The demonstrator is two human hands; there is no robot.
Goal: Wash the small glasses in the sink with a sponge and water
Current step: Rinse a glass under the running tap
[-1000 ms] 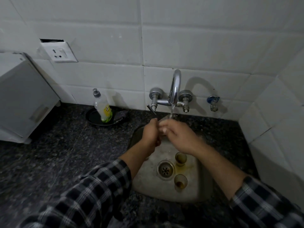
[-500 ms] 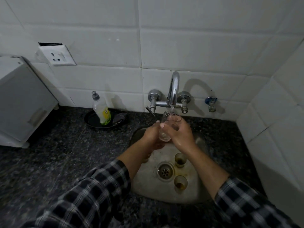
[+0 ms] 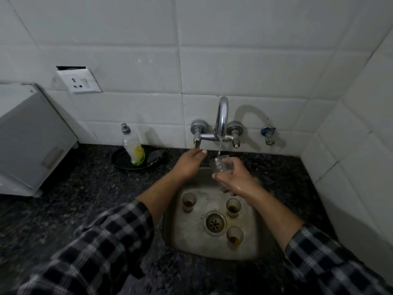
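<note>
White tiled walls meet in a corner above a dark speckled stone table (image 3: 63, 209), with a steel sink (image 3: 253, 248) set into it below a wall-mounted chrome faucet (image 3: 221, 116).

A clear small glass (image 3: 221, 165) is up over the back of the sink, tilted with its mouth toward the spout, and a thin stream of water (image 3: 219, 146) runs into it. The right hand (image 3: 236, 179) grips it, fingers wrapped round its lower half, so its base is hidden. The left hand (image 3: 188, 165) reaches to the left tap handle (image 3: 197, 143). Its fingertips sit right under the handle, and I cannot tell whether they pinch it or only touch it.

Three more glasses (image 3: 188, 201) stand upright on the sink floor, apart from each other around the drain (image 3: 214, 223): one left, one right, one at the front right. Each has a brown residue at its bottom.

Left of the faucet, against the wall, a soap bottle (image 3: 134, 150) with yellow-green liquid low inside stands on a dark round plate (image 3: 122, 161). A dark lump (image 3: 156, 157) beside it is too dim to identify.

A white box (image 3: 32, 135) at the far left is cut off by the frame. Bare table lies between it and the sink. On the right, the side wall stands close to the sink's rim. Checked sleeves (image 3: 102, 252) cover both forearms at the bottom.
</note>
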